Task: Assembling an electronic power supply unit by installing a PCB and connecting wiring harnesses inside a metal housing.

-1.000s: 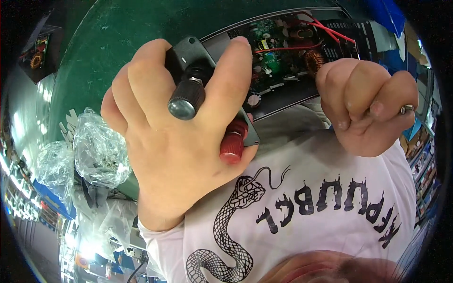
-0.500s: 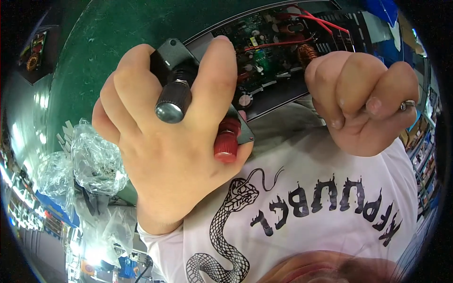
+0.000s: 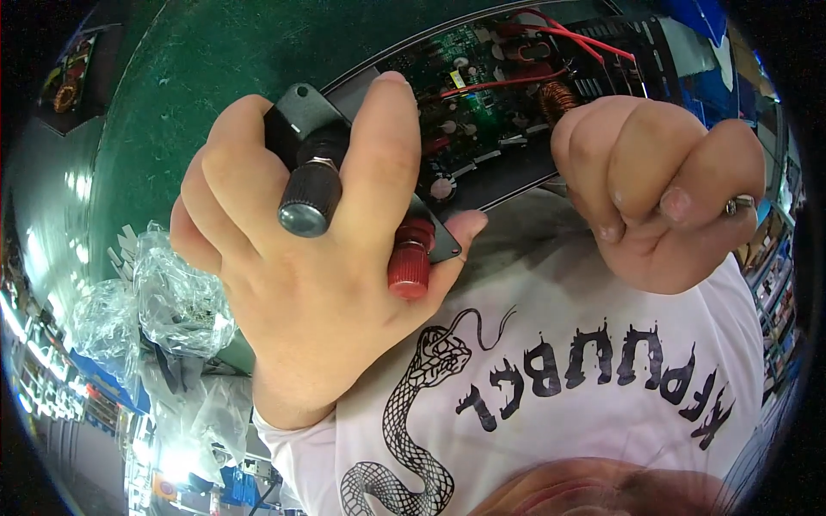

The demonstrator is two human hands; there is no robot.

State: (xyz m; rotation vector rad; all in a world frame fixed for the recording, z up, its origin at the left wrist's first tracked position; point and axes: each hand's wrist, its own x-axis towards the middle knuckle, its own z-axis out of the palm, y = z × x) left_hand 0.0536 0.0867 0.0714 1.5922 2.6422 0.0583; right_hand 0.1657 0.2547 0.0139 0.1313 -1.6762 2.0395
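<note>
My left hand [image 3: 301, 292] grips a black metal end plate [image 3: 305, 112] with its fingers around it. A black binding post [image 3: 308, 202] stands out between two of those fingers, and a red binding post [image 3: 409, 267] sits lower beside the thumb. My right hand [image 3: 654, 189] is closed, palm side up. A small metal piece [image 3: 740, 205], like a nut or screw, shows at its fingertips; the rest of it is hidden. Beyond both hands lies a circuit board [image 3: 465, 129] in a black housing, with a copper coil [image 3: 557, 101] and red wires [image 3: 568, 34].
A green work surface [image 3: 215, 52] carries the housing. Crumpled clear plastic bags [image 3: 181, 301] lie at the left, by my left wrist. Another board with a coil [image 3: 67, 90] sits at the far left. A blue object [image 3: 699, 19] is at the upper right.
The end plate has shifted slightly left in my left hand, and the thumb now sticks out past its edge. My right hand has moved down a little, still closed.
</note>
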